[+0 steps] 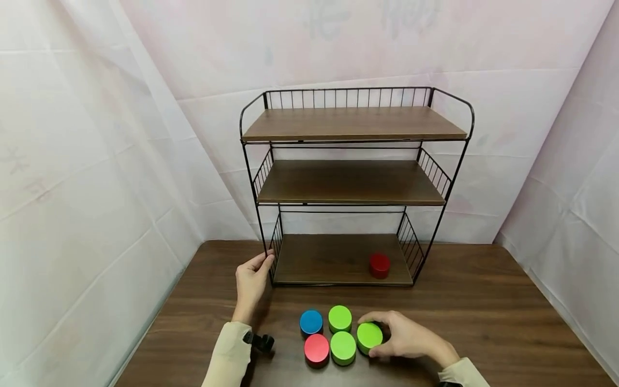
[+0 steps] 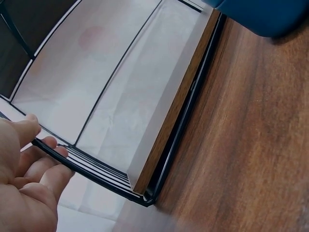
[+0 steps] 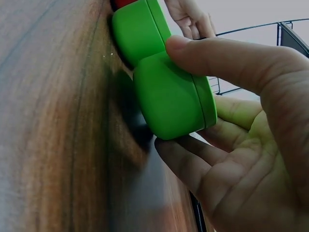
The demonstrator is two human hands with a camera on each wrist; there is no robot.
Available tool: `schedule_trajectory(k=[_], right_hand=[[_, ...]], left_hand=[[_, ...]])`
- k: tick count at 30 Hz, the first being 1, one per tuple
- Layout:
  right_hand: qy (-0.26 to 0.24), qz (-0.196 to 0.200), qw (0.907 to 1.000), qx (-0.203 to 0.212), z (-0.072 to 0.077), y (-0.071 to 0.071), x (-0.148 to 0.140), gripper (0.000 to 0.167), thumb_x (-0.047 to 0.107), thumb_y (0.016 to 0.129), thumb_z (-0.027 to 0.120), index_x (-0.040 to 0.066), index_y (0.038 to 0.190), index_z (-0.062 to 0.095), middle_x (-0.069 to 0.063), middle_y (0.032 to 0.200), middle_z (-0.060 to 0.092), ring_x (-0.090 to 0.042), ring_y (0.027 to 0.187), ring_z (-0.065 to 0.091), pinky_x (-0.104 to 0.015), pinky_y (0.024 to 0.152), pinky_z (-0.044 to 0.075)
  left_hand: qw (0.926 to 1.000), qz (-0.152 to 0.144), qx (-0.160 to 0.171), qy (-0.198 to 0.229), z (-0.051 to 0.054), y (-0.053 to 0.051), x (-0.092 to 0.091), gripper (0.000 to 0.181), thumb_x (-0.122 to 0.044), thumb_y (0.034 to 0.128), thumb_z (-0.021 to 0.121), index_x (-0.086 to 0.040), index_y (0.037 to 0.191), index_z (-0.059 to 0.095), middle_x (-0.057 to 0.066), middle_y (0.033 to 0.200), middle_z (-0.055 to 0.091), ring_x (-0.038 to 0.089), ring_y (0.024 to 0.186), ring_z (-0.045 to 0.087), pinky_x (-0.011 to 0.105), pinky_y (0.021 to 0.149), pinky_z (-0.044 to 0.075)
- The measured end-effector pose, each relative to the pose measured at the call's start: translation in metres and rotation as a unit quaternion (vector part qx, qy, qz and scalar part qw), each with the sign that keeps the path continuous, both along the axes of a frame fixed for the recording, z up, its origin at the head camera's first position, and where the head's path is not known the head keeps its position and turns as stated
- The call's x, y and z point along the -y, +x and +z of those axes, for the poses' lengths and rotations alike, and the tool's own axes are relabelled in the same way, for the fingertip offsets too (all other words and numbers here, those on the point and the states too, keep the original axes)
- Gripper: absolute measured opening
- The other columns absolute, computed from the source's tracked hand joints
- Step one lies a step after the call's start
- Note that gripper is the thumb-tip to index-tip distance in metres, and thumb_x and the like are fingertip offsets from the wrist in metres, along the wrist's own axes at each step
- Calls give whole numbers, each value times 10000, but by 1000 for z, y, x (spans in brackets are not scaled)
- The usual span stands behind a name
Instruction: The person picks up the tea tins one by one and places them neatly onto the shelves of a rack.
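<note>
My left hand (image 1: pixel 251 280) grips the front left post of a black wire rack (image 1: pixel 261 231) with three brown shelves. In the left wrist view, the thumb and fingers (image 2: pixel 55 179) curl round that post. My right hand (image 1: pixel 405 334) holds a round green lidded container (image 1: pixel 369 335) between thumb and fingers. The right wrist view shows a dark shadow under this green container (image 3: pixel 169 96). Just left of it stand two more green containers, a rear one (image 1: pixel 340 318) and a front one (image 1: pixel 343 346). Beyond them are a blue container (image 1: pixel 311 321) and a red container (image 1: pixel 316 349).
A dark red container (image 1: pixel 379 265) sits on the right part of the rack's bottom shelf (image 1: pixel 333 260). The middle shelf (image 1: pixel 350 180) and top shelf (image 1: pixel 355 122) are above. The rack stands at the back of a wooden table (image 1: pixel 483 306), before white cloth (image 1: pixel 508 134).
</note>
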State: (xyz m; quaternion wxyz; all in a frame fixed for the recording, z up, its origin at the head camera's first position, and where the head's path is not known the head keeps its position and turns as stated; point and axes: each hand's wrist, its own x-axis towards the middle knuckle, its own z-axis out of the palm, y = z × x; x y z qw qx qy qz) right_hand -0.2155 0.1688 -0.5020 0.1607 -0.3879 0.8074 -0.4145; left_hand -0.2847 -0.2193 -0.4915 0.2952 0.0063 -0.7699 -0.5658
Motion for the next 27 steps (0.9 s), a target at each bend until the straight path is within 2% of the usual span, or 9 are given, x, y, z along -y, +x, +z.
schedule_trajectory(k=[5, 11, 15, 18, 21, 24, 27], right_hand=[[23, -112, 9999, 16, 1, -5, -1, 513, 295, 907, 806, 87, 1342, 631, 9, 1219, 682, -15, 992, 598, -222, 847, 514], [79, -296, 9995, 71, 8, -15, -8, 544, 274, 920, 785, 16, 1363, 602, -21, 1188, 672, -28, 958, 594, -222, 827, 509], [207, -433, 9988, -105, 15, -22, -10, 574, 298, 921, 783, 8, 1378, 592, -18, 1198, 672, -20, 963, 591, -220, 838, 504], [198, -498, 9983, -227, 22, -27, -9, 586, 300, 917, 788, -2, 1379, 591, -27, 1209, 672, -25, 969, 593, -224, 836, 510], [149, -523, 9981, -277, 29, -31, -6, 596, 293, 913, 792, -19, 1378, 587, -42, 1193, 673, -31, 964, 604, -230, 824, 521], [157, -536, 9981, -264, 34, -36, -2, 597, 294, 915, 790, -13, 1384, 584, -47, 1169, 674, -37, 954, 612, -229, 814, 523], [131, -588, 9978, -267, 39, -42, 2, 586, 293, 916, 788, 15, 1391, 587, -53, 1187, 675, -55, 951, 614, -234, 803, 522]], left_hand=[[10000, -51, 7, 41, -2, -1, 0, 189, -175, 938, 775, -71, 1091, 817, 108, 1042, 795, -39, 951, 692, 95, 777, 510], [10000, -16, 14, 53, -4, -1, 0, 170, -158, 928, 784, -76, 1072, 823, 108, 1022, 797, 27, 949, 710, 88, 759, 501], [10000, 45, 2, 64, -2, -1, -1, 153, -123, 928, 778, -62, 1062, 823, 126, 1015, 794, 56, 958, 713, 66, 755, 485], [9999, 62, -7, 84, 3, 1, -4, 156, -70, 931, 760, -9, 1067, 809, 173, 1018, 783, 46, 937, 702, 55, 738, 474], [9999, 11, 27, 110, 14, 9, -8, 169, -33, 932, 746, 42, 1077, 789, 208, 1029, 774, 66, 942, 706, 59, 739, 481], [9999, -58, 76, 88, 26, 19, -13, 174, -28, 932, 744, 58, 1079, 782, 217, 1039, 770, 115, 965, 714, 66, 753, 489], [9999, -78, 111, 49, 32, 25, -15, 168, -24, 934, 740, 48, 1079, 785, 211, 1045, 771, 141, 986, 716, 69, 767, 492]])
